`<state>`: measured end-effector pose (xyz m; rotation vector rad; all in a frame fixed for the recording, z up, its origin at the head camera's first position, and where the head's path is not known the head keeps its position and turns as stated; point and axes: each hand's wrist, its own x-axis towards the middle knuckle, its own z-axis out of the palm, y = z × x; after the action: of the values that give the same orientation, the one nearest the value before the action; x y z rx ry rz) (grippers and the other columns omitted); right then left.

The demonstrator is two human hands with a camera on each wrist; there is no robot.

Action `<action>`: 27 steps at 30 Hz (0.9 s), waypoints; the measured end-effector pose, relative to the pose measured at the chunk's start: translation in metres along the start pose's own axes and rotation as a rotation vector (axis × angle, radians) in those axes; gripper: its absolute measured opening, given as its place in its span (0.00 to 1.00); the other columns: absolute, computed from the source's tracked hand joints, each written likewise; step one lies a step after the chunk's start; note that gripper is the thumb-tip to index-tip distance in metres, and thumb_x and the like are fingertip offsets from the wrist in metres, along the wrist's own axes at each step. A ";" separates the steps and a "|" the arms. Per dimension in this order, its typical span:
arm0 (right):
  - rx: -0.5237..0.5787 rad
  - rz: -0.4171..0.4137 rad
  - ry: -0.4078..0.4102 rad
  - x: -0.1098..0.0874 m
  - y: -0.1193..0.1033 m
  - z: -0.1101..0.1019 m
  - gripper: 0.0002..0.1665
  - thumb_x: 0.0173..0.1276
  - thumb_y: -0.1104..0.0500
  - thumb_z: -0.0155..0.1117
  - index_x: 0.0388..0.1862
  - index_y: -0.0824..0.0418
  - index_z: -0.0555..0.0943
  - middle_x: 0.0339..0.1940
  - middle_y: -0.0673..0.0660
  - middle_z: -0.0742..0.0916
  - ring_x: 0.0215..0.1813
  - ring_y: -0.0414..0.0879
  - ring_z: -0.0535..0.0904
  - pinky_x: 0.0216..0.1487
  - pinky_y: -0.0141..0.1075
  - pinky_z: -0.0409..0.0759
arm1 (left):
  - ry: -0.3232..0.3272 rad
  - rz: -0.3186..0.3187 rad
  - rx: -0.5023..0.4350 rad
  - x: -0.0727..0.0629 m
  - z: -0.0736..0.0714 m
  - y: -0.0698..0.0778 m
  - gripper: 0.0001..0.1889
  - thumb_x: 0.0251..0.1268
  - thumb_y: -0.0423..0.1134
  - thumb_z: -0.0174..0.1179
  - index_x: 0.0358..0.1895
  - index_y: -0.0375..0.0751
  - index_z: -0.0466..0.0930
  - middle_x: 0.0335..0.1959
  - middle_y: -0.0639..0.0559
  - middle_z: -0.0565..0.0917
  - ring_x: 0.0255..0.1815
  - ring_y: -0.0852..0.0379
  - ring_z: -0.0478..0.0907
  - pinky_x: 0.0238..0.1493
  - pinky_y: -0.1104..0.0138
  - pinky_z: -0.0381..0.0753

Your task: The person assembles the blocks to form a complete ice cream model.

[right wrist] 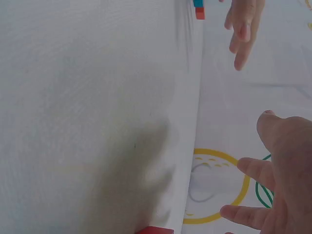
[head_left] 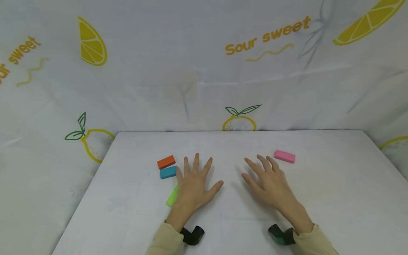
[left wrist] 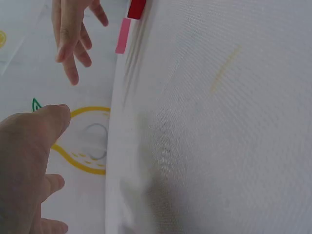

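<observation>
My left hand (head_left: 192, 186) hovers over the table with its fingers spread and nothing in it. Beside its little finger lie an orange block (head_left: 166, 162) and a blue block (head_left: 168, 172), and a lime-green block (head_left: 172, 197) is partly covered by the hand. My right hand (head_left: 271, 182), fingers loosely extended, also holds nothing and casts a shadow on the table. A pink block (head_left: 285, 156) lies just beyond its fingertips. The left wrist view shows a red block (left wrist: 137, 9) near the pink one; the right hand hides it in the head view.
The blocks lie on a white-covered table (head_left: 334, 198), whose far edge meets a white cloth (head_left: 153, 88) printed with lemons and lettering. A dark wrist camera (head_left: 192, 235) sits at the left sleeve and another (head_left: 282, 234) at the right sleeve.
</observation>
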<state>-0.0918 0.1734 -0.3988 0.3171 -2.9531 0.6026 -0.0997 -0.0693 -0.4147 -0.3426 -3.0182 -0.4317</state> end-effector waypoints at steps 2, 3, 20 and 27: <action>0.014 0.013 0.001 -0.002 0.002 -0.003 0.32 0.75 0.43 0.61 0.73 0.51 0.75 0.74 0.70 0.73 0.77 0.73 0.60 0.62 0.77 0.66 | 0.034 -0.006 -0.001 -0.003 -0.002 -0.002 0.40 0.65 0.69 0.56 0.77 0.57 0.66 0.80 0.38 0.63 0.79 0.25 0.58 0.69 0.27 0.60; 0.020 0.019 0.001 -0.003 0.003 -0.005 0.32 0.75 0.42 0.61 0.73 0.51 0.75 0.74 0.70 0.73 0.76 0.73 0.60 0.62 0.77 0.65 | 0.053 -0.009 0.001 -0.005 -0.003 -0.003 0.39 0.65 0.68 0.57 0.76 0.56 0.68 0.78 0.38 0.66 0.77 0.27 0.61 0.68 0.29 0.63; 0.169 0.008 0.030 -0.020 0.043 -0.023 0.30 0.62 0.54 0.76 0.63 0.58 0.82 0.61 0.71 0.80 0.62 0.73 0.69 0.55 0.70 0.74 | 0.212 -0.190 -0.243 -0.035 -0.024 -0.028 0.29 0.60 0.49 0.71 0.60 0.35 0.81 0.53 0.38 0.84 0.49 0.41 0.84 0.47 0.48 0.85; 0.174 -0.027 0.018 -0.029 0.064 -0.024 0.28 0.57 0.57 0.80 0.57 0.59 0.86 0.54 0.67 0.84 0.55 0.67 0.74 0.50 0.61 0.75 | 0.177 -0.254 -0.233 -0.052 -0.033 -0.042 0.28 0.58 0.47 0.73 0.58 0.34 0.82 0.51 0.39 0.84 0.45 0.43 0.85 0.42 0.50 0.85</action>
<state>-0.0765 0.2452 -0.4051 0.3646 -2.8797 0.8568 -0.0576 -0.1292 -0.4000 0.0669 -2.8492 -0.7905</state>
